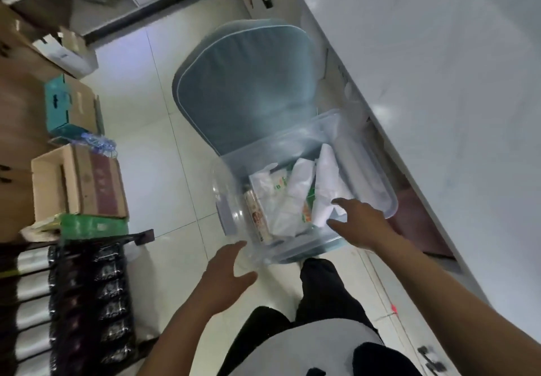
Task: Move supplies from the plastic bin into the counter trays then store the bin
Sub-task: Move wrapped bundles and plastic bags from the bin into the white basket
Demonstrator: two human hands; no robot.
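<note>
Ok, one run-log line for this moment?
stage: reaching | left hand: open, near bin corner | right hand: open, over bin rim | bin: on chair, supplies inside

blue chair point(246, 89), plastic bin point(377, 188) on seat

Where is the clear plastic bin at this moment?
In the head view, the plastic bin sits centre-right on the blue chair cushion, beside the white counter, between the reaching left hand and right hand.

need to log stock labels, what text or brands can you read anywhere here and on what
None can be read.
Packets in the plastic bin: green and orange print, too blurred.
Tube-shaped pack in the bin: red and brown label, illegible.
Cardboard boxes on the left: markings too blurred.
</note>
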